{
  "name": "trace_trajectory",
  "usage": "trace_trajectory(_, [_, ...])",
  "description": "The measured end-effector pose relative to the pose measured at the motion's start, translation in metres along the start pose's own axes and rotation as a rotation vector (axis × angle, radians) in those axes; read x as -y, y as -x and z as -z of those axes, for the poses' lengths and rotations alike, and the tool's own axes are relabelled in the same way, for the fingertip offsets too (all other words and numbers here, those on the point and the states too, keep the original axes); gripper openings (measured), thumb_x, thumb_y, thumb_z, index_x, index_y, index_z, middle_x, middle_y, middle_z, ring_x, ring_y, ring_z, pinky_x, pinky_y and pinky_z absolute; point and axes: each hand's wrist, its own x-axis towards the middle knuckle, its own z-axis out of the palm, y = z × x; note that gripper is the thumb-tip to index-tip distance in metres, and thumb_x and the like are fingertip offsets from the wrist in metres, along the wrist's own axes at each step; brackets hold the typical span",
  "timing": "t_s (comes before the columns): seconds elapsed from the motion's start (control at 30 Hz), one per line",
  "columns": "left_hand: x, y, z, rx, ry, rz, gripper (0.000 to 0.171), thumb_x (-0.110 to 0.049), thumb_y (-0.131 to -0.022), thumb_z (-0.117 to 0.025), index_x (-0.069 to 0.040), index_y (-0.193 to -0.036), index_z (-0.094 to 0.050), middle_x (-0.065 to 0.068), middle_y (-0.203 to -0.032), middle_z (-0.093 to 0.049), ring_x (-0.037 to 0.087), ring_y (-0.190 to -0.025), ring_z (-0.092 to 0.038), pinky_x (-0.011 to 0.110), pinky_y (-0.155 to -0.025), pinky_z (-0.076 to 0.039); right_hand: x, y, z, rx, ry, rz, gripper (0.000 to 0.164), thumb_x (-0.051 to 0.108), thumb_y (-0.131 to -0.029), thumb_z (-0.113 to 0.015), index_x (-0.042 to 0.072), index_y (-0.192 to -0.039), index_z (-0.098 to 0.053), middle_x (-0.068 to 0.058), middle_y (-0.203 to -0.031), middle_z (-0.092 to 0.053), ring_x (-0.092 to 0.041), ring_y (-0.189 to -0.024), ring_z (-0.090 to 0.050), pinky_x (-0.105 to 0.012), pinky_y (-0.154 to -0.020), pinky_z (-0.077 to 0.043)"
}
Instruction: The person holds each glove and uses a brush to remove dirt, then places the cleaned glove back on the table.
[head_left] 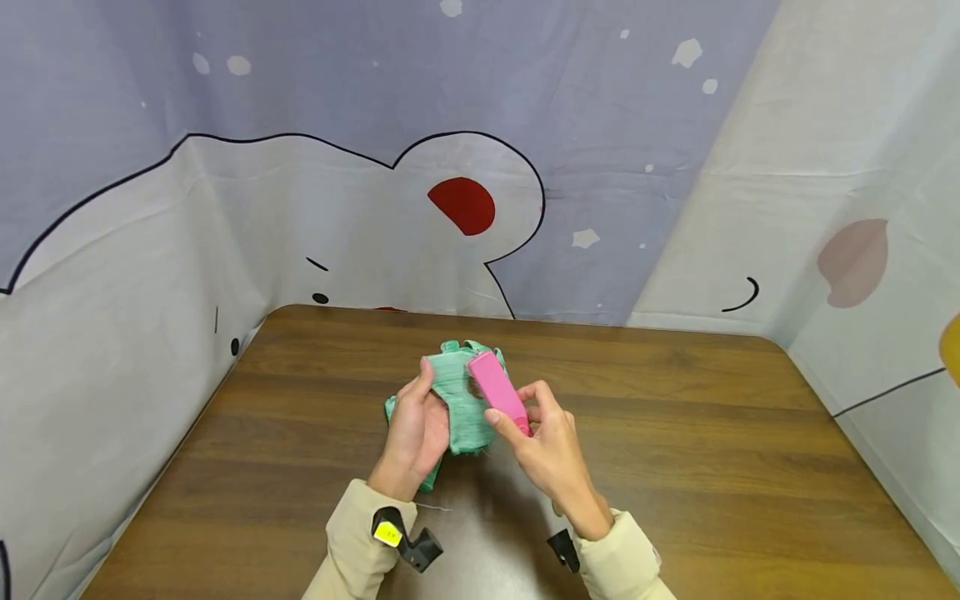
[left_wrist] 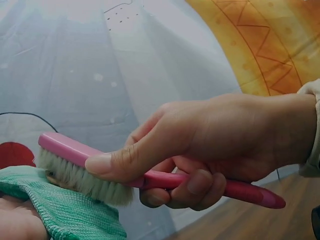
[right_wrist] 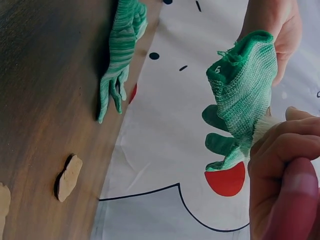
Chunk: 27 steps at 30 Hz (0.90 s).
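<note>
A green knitted glove is held up off the table in my left hand, whose thumb lies along its near edge; the other fingers are mostly hidden behind it. My right hand grips a pink brush by its handle, thumb along the brush head. Its pale bristles touch the glove's fabric, where a brown patch shows. In the right wrist view the glove's fingers hang loose below its cuff.
A second green glove lies on the wooden table, partly behind my left hand. The right wrist view shows a flat brown piece and part of another. A pale thread lies near the left sleeve. Printed cloth surrounds the table.
</note>
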Motion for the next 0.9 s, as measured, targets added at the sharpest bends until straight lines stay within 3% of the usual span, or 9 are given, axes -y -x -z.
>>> trace_trajectory(0.1, [-0.001,0.0,0.0,-0.001,0.018,0.006,0.057,-0.036,-0.099,-0.032,0.001,-0.141,-0.028,0.008,-0.139,-0.04,0.015,-0.127,-0.037,0.031,-0.107,-0.028,0.001,0.0,0.001,0.005,-0.021,-0.021,0.037,0.037,-0.076,-0.074,0.014,-0.095,-0.052,-0.004,-0.068,-0.065,-0.011,-0.052,-0.058,-0.026,-0.044,-0.045])
trace_trajectory(0.3, [0.0,0.0,0.0,-0.015,0.038,0.018,0.057,-0.039,-0.099,-0.032,-0.001,-0.142,-0.028,0.008,-0.143,-0.034,0.016,-0.13,-0.034,0.033,-0.108,-0.026,0.006,-0.001,0.002,-0.006,-0.045,-0.07,0.033,0.023,-0.076,-0.076,0.008,-0.095,-0.054,-0.009,-0.068,-0.065,-0.018,-0.051,-0.058,-0.027,-0.042,-0.044])
trace_trajectory(0.53, [-0.004,-0.002,0.003,0.001,0.045,0.011,0.056,-0.038,-0.1,-0.03,-0.002,-0.143,-0.025,0.007,-0.147,-0.027,0.017,-0.133,-0.027,0.034,-0.11,-0.02,0.004,-0.002,0.006,0.004,-0.053,-0.025,0.036,0.036,-0.076,-0.074,0.013,-0.095,-0.054,-0.004,-0.068,-0.065,-0.015,-0.052,-0.059,-0.027,-0.042,-0.045])
trace_trajectory(0.7, [-0.005,-0.003,0.003,0.016,0.042,0.039,0.057,-0.04,-0.099,-0.029,-0.005,-0.144,-0.022,0.007,-0.148,-0.026,0.017,-0.134,-0.025,0.035,-0.111,-0.018,-0.004,-0.004,0.006,0.018,-0.099,-0.03,0.038,0.041,-0.075,-0.073,0.016,-0.096,-0.053,-0.005,-0.069,-0.065,-0.023,-0.053,-0.06,-0.031,-0.042,-0.047])
trace_trajectory(0.9, [-0.004,-0.002,0.003,0.018,0.012,0.022,0.057,-0.039,-0.099,-0.029,-0.002,-0.143,-0.024,0.007,-0.148,-0.025,0.014,-0.134,-0.025,0.033,-0.11,-0.021,0.007,-0.002,0.01,0.048,-0.154,-0.039,0.033,0.03,-0.079,-0.073,0.011,-0.099,-0.053,-0.013,-0.074,-0.066,-0.017,-0.048,-0.057,-0.029,-0.041,-0.046])
